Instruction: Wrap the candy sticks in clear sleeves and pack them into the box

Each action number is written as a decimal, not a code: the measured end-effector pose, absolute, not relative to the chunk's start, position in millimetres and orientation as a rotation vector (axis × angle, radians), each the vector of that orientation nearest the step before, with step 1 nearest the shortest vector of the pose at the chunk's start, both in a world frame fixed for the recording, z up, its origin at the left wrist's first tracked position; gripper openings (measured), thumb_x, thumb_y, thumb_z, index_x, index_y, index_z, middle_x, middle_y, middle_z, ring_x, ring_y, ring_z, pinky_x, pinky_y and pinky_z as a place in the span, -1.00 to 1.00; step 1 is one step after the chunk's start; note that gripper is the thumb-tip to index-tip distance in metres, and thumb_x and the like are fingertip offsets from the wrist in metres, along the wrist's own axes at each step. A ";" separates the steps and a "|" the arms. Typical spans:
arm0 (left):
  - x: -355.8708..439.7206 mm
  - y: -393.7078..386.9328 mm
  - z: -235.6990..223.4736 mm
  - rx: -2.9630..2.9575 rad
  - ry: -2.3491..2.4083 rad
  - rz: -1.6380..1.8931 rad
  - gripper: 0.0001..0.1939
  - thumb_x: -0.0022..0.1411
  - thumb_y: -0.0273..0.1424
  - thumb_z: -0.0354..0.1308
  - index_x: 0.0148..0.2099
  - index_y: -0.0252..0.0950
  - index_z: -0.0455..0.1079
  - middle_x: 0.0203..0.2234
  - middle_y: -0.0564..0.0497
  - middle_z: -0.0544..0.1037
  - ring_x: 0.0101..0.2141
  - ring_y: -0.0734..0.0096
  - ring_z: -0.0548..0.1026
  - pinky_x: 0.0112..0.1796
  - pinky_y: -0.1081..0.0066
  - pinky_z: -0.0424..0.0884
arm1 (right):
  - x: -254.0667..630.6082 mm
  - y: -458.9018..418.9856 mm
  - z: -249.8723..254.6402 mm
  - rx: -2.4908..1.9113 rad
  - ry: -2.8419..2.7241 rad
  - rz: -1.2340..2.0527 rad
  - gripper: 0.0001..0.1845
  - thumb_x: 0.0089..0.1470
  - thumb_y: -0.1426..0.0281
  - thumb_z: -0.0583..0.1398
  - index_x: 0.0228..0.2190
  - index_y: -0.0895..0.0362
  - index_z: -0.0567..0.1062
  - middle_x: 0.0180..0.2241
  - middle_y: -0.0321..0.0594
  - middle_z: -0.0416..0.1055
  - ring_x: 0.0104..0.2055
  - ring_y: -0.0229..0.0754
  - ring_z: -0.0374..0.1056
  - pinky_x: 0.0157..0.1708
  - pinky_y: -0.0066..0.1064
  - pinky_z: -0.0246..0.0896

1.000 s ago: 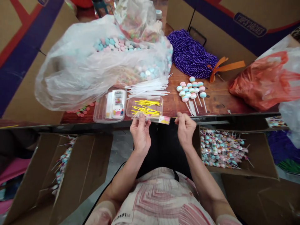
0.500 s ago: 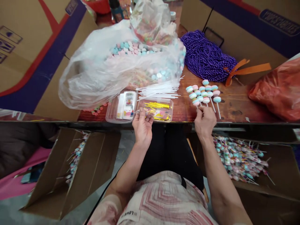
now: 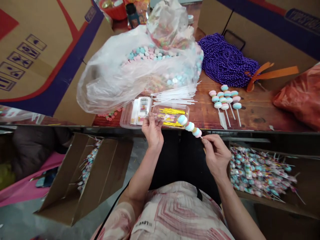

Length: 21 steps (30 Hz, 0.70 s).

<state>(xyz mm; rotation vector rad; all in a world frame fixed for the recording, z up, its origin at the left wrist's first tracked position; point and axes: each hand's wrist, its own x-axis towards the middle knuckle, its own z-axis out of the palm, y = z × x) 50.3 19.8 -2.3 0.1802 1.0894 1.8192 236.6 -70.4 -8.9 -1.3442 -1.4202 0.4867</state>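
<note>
My right hand [image 3: 217, 151] pinches the stick of a candy skewer [image 3: 190, 126], whose pastel blue, white and pink pieces tilt up to the left in front of the table edge. In my left hand [image 3: 153, 135], thumb and fingers are closed on a small clear plastic bag [image 3: 160, 117], hard to make out over the tubs. The skewer's top end is near the bag, apart from it as far as I can see. Behind my left hand are a clear tub with flat printed bags [image 3: 141, 110] and one with yellow twist ties [image 3: 172, 111]. Several finished candy skewers [image 3: 225, 99] lie to the right.
White sticks [image 3: 175, 96] lie behind the tubs, before a large plastic bag of candies [image 3: 107, 76]. A purple cord bundle [image 3: 228, 63] and red bag [image 3: 300, 96] are at right. Below the table stand boxes holding wrapped candies [image 3: 260, 175] and more wrapped candies [image 3: 90, 163].
My right hand has lifted a candy skewer from the group on the table and brought it down and left towards my left hand. The view has shifted slightly left.
</note>
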 end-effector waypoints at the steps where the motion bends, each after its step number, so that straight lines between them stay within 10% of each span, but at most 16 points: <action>1: 50.6 19.1 -2.8 0.187 1.084 1.820 -0.56 -0.09 -0.19 0.50 -0.39 -0.28 0.31 -0.52 0.17 0.48 -0.50 0.62 0.47 -0.41 0.56 0.37 | 236.3 -70.9 -9.0 -1.340 -1.436 0.477 -0.87 0.23 0.50 0.19 -0.35 0.08 0.50 -0.39 -0.30 0.41 -0.35 -0.25 0.32 -0.34 -0.39 0.21; 21: 52.2 11.3 -16.6 0.404 1.230 1.821 -0.51 -0.03 -0.03 0.42 -0.31 -0.26 0.32 -0.52 0.15 0.49 -0.52 0.51 0.56 -0.45 0.52 0.43 | 245.8 -78.9 -2.7 -1.344 -1.677 0.217 -0.84 0.17 0.60 0.22 -0.30 0.09 0.50 -0.37 -0.25 0.43 -0.34 -0.24 0.38 -0.31 -0.37 0.28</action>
